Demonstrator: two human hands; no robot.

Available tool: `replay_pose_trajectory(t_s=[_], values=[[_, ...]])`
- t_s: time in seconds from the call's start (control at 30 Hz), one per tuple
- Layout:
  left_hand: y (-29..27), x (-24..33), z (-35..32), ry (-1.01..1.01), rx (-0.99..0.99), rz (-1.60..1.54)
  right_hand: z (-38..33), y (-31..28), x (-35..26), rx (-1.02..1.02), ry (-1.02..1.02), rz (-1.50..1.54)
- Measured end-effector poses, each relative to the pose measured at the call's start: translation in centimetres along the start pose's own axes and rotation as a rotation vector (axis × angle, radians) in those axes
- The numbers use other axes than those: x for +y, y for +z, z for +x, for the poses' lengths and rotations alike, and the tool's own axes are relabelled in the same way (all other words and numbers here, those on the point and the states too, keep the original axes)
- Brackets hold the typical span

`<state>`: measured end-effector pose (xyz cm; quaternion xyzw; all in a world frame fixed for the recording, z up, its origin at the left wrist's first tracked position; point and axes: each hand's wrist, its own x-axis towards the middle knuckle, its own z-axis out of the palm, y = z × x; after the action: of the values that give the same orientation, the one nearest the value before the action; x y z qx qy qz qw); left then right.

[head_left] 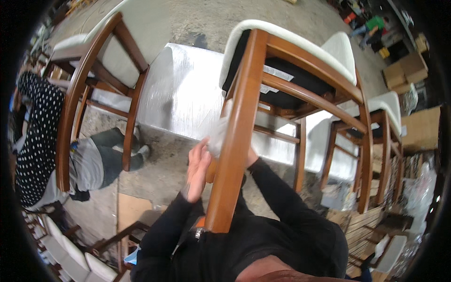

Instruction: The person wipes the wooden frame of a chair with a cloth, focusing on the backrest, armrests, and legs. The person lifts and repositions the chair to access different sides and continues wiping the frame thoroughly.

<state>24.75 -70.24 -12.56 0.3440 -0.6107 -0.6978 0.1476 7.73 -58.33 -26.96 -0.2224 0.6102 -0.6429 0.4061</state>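
Note:
A brown wooden chair [242, 117] with a white padded seat stands tipped in front of me, its black underside facing me. One thick leg slants down close to my chest. My left hand [199, 164] is beside this leg, fingers stretched out and apart. At its fingertips is a blurred white piece [217, 134], perhaps cloth, partly behind the leg. My right hand [252, 156] reaches behind the same leg from the other side; only a bit near the wrist shows, and its fingers are hidden.
Under the chair is a long bench [183, 89] wrapped in shiny film. Another chair [101, 84] stands at left, with a person in a dotted top [40, 136] beside it. More chairs [385, 127] and cardboard boxes [406, 70] are at right. A person in green [374, 26] is far off.

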Motion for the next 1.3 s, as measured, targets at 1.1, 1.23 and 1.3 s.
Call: replay_pose_trajectory(t_s=[1.1, 1.23, 1.3], values=[[21.9, -0.8, 29.5, 0.995, 0.709, 0.198, 4.5, -10.8, -29.2, 0.217, -0.454, -1.504], [20.6, -1.2, 30.5, 0.996, 0.668, 0.152, 4.7, -10.8, -29.3, 0.214, -0.456, -1.482], [18.9, -5.3, 30.4, 0.909, 0.53, 0.152, 4.8, -10.7, -29.4, 0.22, -0.437, -1.5]])
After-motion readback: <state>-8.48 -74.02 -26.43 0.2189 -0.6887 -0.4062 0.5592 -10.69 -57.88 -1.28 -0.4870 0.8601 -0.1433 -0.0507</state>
